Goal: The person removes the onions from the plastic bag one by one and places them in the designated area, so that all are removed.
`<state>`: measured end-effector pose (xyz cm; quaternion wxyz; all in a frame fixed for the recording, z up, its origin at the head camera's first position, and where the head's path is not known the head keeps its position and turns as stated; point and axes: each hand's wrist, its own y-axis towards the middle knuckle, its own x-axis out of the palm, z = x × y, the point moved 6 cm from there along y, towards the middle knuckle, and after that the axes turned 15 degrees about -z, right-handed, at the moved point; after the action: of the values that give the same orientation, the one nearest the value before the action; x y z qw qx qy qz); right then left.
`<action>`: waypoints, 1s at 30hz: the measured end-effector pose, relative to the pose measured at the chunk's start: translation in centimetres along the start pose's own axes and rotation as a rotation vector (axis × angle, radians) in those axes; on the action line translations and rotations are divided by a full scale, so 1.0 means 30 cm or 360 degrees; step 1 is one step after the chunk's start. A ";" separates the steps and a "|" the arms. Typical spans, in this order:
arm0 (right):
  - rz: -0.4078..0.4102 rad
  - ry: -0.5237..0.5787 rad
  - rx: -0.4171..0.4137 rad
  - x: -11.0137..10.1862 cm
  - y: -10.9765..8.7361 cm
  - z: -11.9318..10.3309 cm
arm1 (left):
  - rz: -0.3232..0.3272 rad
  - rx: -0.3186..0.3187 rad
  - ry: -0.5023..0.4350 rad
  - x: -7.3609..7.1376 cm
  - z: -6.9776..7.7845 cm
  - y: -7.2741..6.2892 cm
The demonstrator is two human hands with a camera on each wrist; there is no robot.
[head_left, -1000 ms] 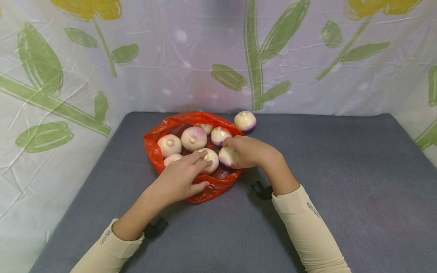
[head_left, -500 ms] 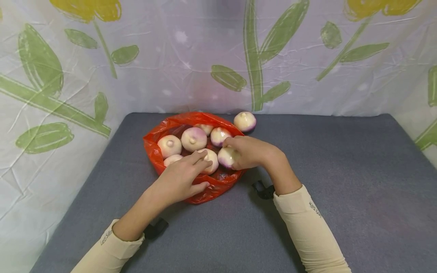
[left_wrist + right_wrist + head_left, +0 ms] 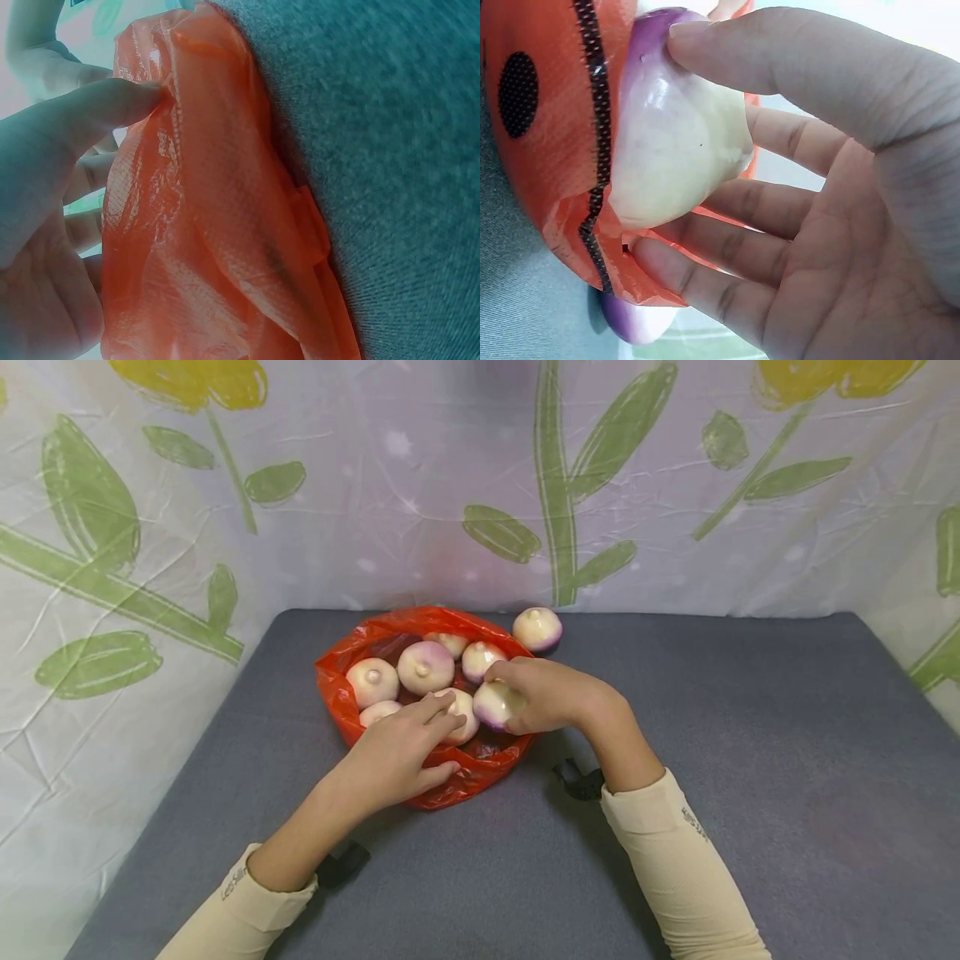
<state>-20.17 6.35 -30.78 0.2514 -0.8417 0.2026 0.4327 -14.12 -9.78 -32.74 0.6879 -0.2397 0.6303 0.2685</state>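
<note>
A red plastic bag (image 3: 450,785) stands wide at the mouth with several white-and-purple turnips inside, among them one turnip (image 3: 426,667) near the middle. My right hand (image 3: 551,696) reaches over the bag's right rim and grips a turnip (image 3: 492,706) between thumb and fingers; the right wrist view shows this turnip (image 3: 682,127) within the bag. Across the front rim lies my left hand (image 3: 397,752), its fingers spread over another turnip (image 3: 465,717). In the left wrist view, the left thumb (image 3: 120,105) touches the bag's outside (image 3: 210,187).
One more turnip (image 3: 537,628) sits outside the bag, behind its right side, near the table's back edge. Grey cloth covers the table (image 3: 750,760). A flower-printed sheet (image 3: 420,485) hangs behind and at both sides. Black mounts (image 3: 579,778) are on both wrists.
My right hand has shifted the gripped turnip slightly left, toward the turnip under my left fingers. The left hand stays in place.
</note>
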 end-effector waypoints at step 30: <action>0.0155 -0.0085 -0.0083 -0.025 -0.010 -0.033 | 0.0025 0.0023 0.0024 0.003 0.002 0.001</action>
<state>-19.80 6.08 -29.58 0.2132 -0.8253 0.2251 0.4720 -14.09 -9.70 -32.81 0.6827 -0.2319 0.6392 0.2676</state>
